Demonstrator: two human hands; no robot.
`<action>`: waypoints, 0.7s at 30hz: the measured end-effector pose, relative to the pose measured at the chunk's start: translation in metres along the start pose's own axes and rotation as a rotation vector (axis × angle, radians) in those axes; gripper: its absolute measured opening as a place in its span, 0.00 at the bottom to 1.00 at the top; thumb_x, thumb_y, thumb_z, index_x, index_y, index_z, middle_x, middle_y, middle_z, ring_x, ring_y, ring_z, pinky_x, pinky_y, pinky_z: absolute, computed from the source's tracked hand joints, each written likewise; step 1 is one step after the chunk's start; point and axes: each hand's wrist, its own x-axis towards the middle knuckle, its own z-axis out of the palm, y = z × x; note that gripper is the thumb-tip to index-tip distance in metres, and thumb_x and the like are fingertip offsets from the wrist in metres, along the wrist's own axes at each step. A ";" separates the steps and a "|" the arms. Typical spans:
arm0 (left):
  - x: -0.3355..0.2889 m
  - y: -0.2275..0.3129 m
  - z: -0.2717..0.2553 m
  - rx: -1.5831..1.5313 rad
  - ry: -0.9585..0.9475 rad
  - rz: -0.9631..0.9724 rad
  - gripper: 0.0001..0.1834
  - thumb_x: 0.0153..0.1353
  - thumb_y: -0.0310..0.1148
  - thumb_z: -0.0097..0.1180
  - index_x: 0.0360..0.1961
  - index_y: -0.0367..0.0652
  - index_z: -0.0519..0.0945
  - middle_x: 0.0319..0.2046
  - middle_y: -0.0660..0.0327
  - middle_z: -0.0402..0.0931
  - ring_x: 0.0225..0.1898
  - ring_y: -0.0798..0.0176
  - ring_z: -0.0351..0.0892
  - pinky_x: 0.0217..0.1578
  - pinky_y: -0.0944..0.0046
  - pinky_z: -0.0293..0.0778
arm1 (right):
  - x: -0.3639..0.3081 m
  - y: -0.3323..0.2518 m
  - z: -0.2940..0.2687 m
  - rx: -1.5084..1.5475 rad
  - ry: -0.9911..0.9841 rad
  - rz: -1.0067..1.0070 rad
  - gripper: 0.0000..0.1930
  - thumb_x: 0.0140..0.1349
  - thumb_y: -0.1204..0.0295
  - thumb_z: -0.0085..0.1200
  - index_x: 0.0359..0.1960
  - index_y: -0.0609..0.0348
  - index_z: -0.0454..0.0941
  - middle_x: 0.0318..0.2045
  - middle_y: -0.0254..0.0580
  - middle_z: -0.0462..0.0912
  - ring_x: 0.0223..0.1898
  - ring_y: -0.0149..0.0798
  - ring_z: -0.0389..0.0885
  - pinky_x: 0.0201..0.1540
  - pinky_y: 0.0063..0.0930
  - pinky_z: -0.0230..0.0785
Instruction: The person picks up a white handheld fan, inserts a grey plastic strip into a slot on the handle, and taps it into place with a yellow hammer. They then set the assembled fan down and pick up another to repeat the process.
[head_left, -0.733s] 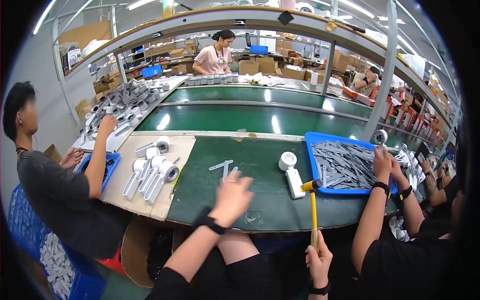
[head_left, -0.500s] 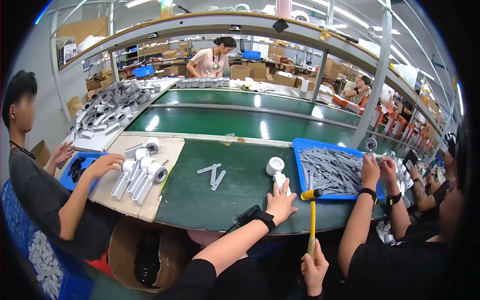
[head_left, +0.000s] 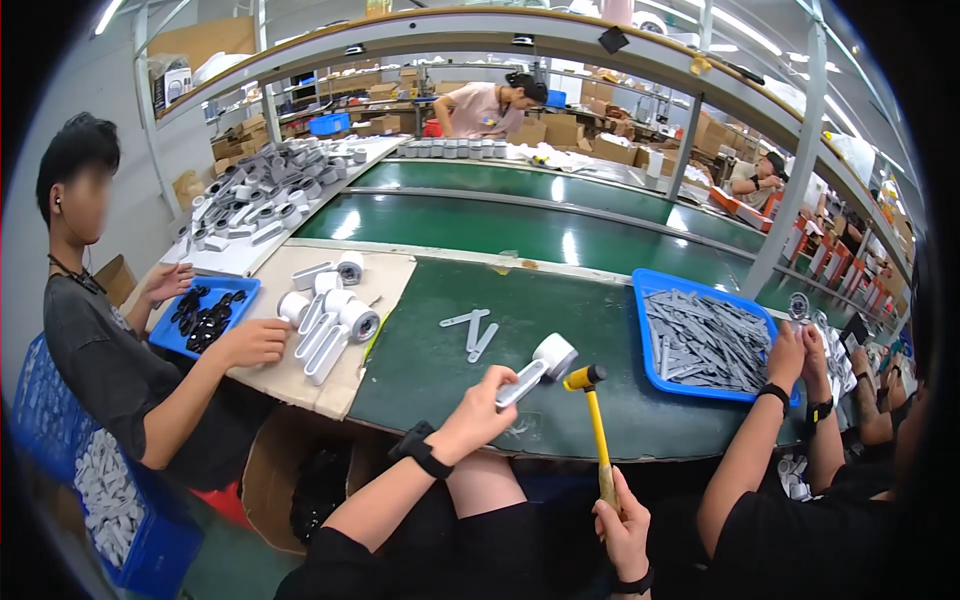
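Green conveyor belts (head_left: 480,228) overlooked by person in pink shirt (head_left: 478,108); cardboard boxes (head_left: 566,130) stacked nearby; black parts (head_left: 208,320) held in small blue tray (head_left: 163,337); blue bin (head_left: 172,545) filled with white parts (head_left: 108,495); overhead shelf (head_left: 450,36) carried on metal posts (head_left: 785,190).

We see smooth plastic on the white housing (head_left: 552,356) and blue tray (head_left: 710,393). Our green worktop (head_left: 420,345) looks matt and scuffed, the conveyor belt (head_left: 460,222) glossy, and the beige sheet (head_left: 392,275) like matt cardboard.
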 end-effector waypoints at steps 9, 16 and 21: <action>-0.032 -0.028 -0.034 0.228 0.265 0.067 0.13 0.53 0.31 0.67 0.39 0.37 0.81 0.36 0.51 0.82 0.41 0.48 0.81 0.43 0.55 0.75 | 0.029 -0.046 0.035 -0.395 -0.080 -0.487 0.30 0.57 0.84 0.57 0.64 0.61 0.69 0.29 0.47 0.77 0.27 0.40 0.75 0.32 0.29 0.69; -0.031 -0.034 -0.031 0.177 0.325 0.055 0.14 0.51 0.32 0.69 0.38 0.39 0.82 0.35 0.51 0.81 0.39 0.49 0.80 0.42 0.56 0.75 | 0.034 -0.067 0.034 -0.554 -0.228 -0.437 0.28 0.58 0.83 0.56 0.63 0.63 0.69 0.30 0.49 0.76 0.30 0.44 0.76 0.37 0.29 0.69; -0.031 -0.033 -0.030 0.134 0.338 0.047 0.15 0.50 0.32 0.70 0.39 0.39 0.83 0.35 0.51 0.81 0.38 0.50 0.81 0.41 0.57 0.76 | 0.042 -0.060 0.040 -0.694 -0.328 -0.365 0.29 0.58 0.82 0.57 0.64 0.62 0.69 0.28 0.48 0.74 0.29 0.42 0.75 0.35 0.30 0.68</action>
